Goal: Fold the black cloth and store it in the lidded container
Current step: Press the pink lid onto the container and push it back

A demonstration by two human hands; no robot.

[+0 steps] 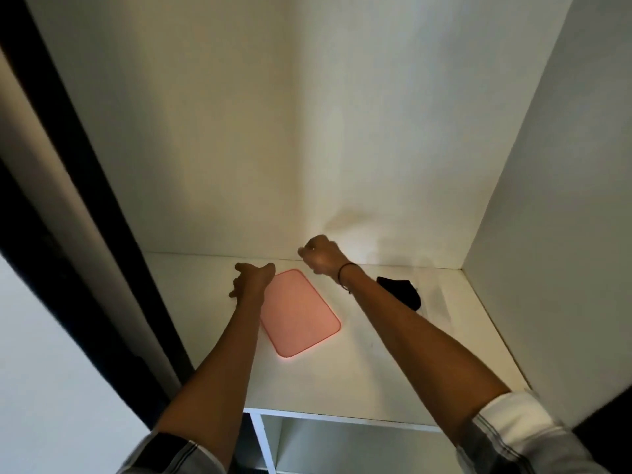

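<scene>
One pink lid [300, 313] lies flat on the single white shelf [376, 364], and it serves as the landmark for the rest of the count. One black cloth [400, 292] sits to the right of the lid, well apart from it, and two bare hands reach in: one left hand [251, 280] at the lid's far left corner and one right hand [319, 256] just beyond its far right corner, with one dark wristband [343, 273] on the right wrist. Two rolled-up sleeves appear nearer than the lid, one left sleeve [171, 453] and one right sleeve [519, 436], and below the lid's shelf two open compartments [355, 446] can be made out, parted by one white upright divider [261, 439].
</scene>
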